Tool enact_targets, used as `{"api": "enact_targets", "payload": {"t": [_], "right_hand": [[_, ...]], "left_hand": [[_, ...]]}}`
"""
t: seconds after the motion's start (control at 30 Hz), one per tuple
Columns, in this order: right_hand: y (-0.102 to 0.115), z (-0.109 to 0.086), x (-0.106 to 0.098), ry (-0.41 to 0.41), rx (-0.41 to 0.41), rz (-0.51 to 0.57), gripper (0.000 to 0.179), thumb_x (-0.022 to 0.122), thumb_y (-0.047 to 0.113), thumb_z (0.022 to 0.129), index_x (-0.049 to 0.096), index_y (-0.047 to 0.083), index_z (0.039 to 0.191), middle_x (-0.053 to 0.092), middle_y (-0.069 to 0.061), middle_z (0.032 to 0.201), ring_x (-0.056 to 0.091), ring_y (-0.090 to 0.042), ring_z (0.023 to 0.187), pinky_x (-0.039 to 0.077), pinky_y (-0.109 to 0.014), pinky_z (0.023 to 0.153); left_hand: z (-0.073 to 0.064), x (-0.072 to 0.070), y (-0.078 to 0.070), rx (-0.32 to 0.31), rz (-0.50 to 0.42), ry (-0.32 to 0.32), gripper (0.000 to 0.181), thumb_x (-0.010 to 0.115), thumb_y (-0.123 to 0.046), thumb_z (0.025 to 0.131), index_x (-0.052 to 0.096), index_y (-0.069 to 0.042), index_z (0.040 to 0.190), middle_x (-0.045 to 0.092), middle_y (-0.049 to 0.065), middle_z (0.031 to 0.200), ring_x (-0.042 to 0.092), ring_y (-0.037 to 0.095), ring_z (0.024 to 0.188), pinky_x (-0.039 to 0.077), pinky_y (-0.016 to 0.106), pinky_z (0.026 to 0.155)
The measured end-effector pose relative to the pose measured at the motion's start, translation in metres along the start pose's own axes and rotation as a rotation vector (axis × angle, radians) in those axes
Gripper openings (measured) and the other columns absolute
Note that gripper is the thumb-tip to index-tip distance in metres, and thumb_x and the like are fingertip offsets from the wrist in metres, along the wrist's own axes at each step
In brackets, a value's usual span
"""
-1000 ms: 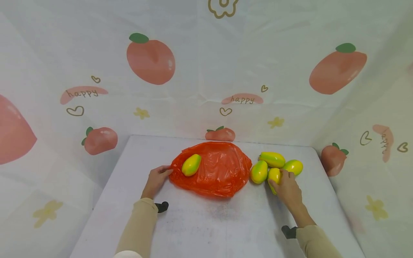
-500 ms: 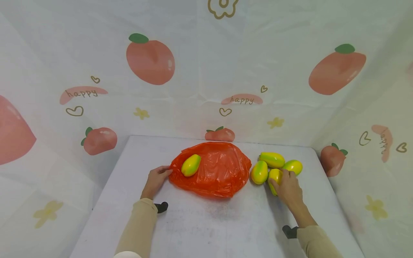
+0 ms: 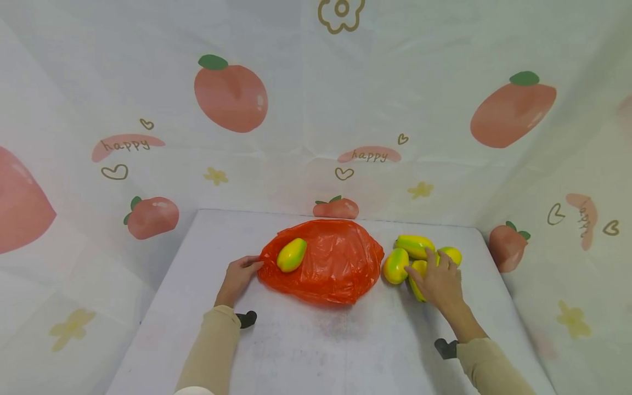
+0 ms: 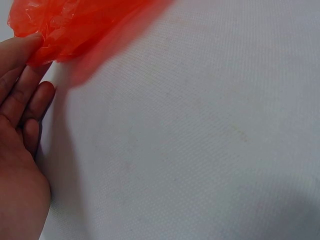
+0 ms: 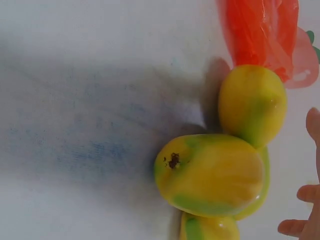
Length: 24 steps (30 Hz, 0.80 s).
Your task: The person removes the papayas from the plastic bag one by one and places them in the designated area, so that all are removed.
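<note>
A red plastic bag [image 3: 340, 269] lies spread on the white table, with one yellow-green papaya [image 3: 292, 255] on its left part. My left hand [image 3: 237, 281] pinches the bag's left edge between thumb and fingers. To the right of the bag is a close group of several papayas. My right hand [image 3: 443, 284] is spread above the front papaya [image 3: 418, 293], its fingers extended and holding nothing. Beside it are the left papaya [image 3: 396, 266], the back papaya [image 3: 412, 244] and the right papaya [image 3: 452, 255]. In the right wrist view, my fingertips [image 5: 292, 228] stand apart from the nearest papaya [image 5: 212, 175].
The white table [image 3: 306, 351] reaches back to a fabric wall [image 3: 296, 109] printed with peaches, flowers and hearts. Similar fabric walls stand on the left and right. A black wrist mount [image 3: 446, 349] shows at the right sleeve and another black mount [image 3: 248, 319] at the left.
My right hand has let go of the front papaya, its fingers opening and rising off it. That papaya stays in the group. My left hand keeps its pinch on the bag.
</note>
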State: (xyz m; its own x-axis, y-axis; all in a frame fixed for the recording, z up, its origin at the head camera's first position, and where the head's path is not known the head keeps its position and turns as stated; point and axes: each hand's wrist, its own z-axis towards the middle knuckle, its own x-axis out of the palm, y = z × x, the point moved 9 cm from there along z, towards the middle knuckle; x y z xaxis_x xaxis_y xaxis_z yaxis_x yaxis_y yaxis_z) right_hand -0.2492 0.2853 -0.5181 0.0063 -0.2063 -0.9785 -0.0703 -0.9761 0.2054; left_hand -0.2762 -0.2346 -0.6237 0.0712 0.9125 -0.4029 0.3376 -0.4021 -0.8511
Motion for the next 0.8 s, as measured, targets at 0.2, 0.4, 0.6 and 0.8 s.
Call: {"api": "enact_targets", "payload": {"t": [0.2,0.4,0.6,0.8], "right_hand": [[0.008,0.002,0.005,0.025,-0.042,-0.023,0.096,0.05,0.071,0.094,0.026,0.004,0.158,0.015,-0.037,0.161,0.018,-0.068,0.143,0.013,-0.088,0.109],[0.018,0.006,0.008,0.055,-0.084,-0.02,0.098,0.049,0.073,0.093,0.022,0.007,0.16,0.007,-0.034,0.166,0.009,-0.066,0.147,0.002,-0.088,0.11],[0.033,0.01,0.011,0.063,-0.141,-0.032,0.097,0.049,0.074,0.092,0.021,0.012,0.162,0.004,-0.03,0.168,0.004,-0.063,0.15,-0.002,-0.086,0.112],[0.052,0.008,0.011,0.045,-0.213,-0.033,0.095,0.053,0.072,0.091,0.024,0.016,0.162,0.007,-0.026,0.17,0.005,-0.061,0.152,0.002,-0.085,0.113]], "left_hand": [[0.002,0.0,0.002,-0.003,-0.006,-0.005,0.046,0.061,-0.04,0.101,0.063,-0.012,0.138,0.063,0.013,0.143,0.052,0.033,0.137,0.041,0.054,0.119],[0.001,-0.001,0.0,0.003,-0.002,-0.011,0.046,0.061,-0.04,0.101,0.063,-0.012,0.138,0.063,0.013,0.142,0.052,0.033,0.138,0.04,0.054,0.12],[-0.001,-0.002,-0.004,0.015,0.007,-0.016,0.048,0.06,-0.042,0.101,0.062,-0.013,0.139,0.062,0.013,0.144,0.051,0.034,0.139,0.04,0.055,0.12],[-0.001,-0.001,-0.003,0.009,0.008,-0.018,0.047,0.061,-0.041,0.101,0.063,-0.013,0.138,0.063,0.013,0.143,0.052,0.032,0.137,0.04,0.053,0.12]]}}
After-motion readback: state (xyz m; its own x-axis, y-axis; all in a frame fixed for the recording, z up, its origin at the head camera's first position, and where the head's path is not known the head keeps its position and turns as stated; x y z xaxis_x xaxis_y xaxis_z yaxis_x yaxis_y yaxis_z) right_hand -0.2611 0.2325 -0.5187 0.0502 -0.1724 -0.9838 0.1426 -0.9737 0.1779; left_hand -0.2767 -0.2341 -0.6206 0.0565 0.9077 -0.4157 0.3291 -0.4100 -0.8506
